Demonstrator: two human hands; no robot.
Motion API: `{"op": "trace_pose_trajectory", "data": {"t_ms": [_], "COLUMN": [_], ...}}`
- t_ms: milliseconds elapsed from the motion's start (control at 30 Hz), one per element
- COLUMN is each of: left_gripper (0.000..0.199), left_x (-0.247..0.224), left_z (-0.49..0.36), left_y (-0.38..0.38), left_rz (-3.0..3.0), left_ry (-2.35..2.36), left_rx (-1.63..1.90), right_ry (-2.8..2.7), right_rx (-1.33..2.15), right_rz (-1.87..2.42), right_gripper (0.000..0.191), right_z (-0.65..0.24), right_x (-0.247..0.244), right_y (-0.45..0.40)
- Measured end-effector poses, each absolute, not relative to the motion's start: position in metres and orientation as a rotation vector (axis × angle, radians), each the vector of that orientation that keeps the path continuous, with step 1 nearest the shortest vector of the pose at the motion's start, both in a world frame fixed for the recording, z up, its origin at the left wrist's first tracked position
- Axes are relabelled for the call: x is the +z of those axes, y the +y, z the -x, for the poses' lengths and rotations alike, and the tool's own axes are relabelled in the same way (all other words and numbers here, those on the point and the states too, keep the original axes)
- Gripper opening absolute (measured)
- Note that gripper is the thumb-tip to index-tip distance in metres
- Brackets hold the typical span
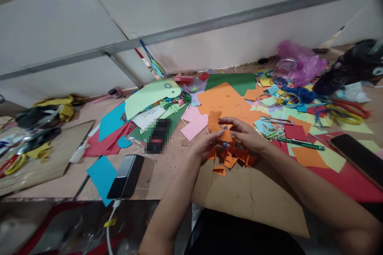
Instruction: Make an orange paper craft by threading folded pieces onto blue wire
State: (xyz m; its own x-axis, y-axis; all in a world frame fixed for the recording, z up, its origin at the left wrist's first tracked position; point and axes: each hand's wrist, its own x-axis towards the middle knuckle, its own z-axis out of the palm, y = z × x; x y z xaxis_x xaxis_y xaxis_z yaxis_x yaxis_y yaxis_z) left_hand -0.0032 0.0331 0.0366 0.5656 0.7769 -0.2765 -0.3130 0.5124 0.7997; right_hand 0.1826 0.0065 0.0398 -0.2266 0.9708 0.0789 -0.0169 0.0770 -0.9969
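Note:
Both my hands meet above a brown cardboard sheet at the table's front edge. My left hand is closed on a folded orange paper piece. Fingers of my right hand are bent round the same orange paper from the other side. Something small and blue, perhaps thread, shows between the fingers. Under the hands lies a loose pile of small orange paper pieces on the cardboard. Behind them is a large orange paper sheet.
A power bank with a white cable stands front left. A phone lies at the right edge. Red-handled scissors, a green pen, coloured paper and a pink plastic bag crowd the right side. A white wall closes the back.

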Motion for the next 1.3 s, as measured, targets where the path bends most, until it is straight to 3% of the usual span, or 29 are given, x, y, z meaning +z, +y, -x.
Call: {"op": "trace_pose_trajectory", "data": {"t_ms": [167,333,667,967,1300], "left_gripper": [0.055,0.05,0.046,0.049,0.04], "left_x": [0.038,0.04,0.05,0.065,0.091], "left_z": [0.003,0.005,0.009,0.011,0.026], "left_y": [0.032,0.033,0.035,0.033,0.022], "left_rz": [-0.792,-0.778,-0.84,-0.906,-0.876], "left_ry": [0.649,0.66,0.711,0.773,0.778], "left_rx": [0.651,0.636,0.732,0.798,0.837], "right_ry": [-1.375,-1.269,-1.211,-1.417,-1.405], "right_rx": [1.254,1.181,1.529,1.346,1.289], "right_rz": [1.058,1.071,0.926,1.04,1.052], "right_gripper": [0.023,0.03,0.038,0.03,0.035], "right_z": [-0.19,-0.195,-0.195,-0.204,-0.211], "right_x": [0.046,0.054,0.055,0.071,0.091], "right_y": [0.013,0.013,0.012,0.014,0.022]}}
